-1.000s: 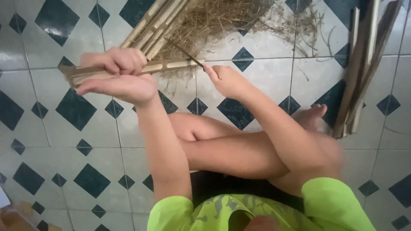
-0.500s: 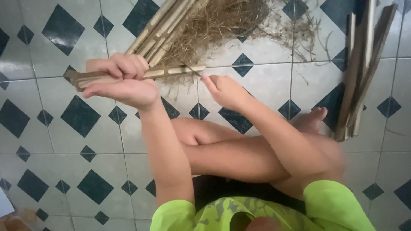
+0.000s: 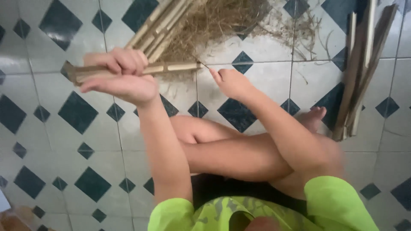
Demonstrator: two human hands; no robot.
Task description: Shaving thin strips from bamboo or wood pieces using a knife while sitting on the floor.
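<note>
My left hand (image 3: 122, 75) grips a flat bamboo stick (image 3: 171, 67) held level above the tiled floor, its left end sticking out past my fingers. My right hand (image 3: 231, 82) is at the stick's right tip, fingers pinched on a thin dark strip (image 3: 204, 65) that comes off that end. My crossed bare legs lie below both arms.
Several bamboo sticks (image 3: 158, 30) lie slanted at the top beside a heap of dry fibres and shavings (image 3: 227, 21). Another bundle of dark bamboo slats (image 3: 359, 72) lies on the right near my foot. White floor tiles with dark blue diamonds (image 3: 77, 111) surround me.
My right hand has moved left and up to the stick's right tip. The left hand with the stick has shifted slightly.
</note>
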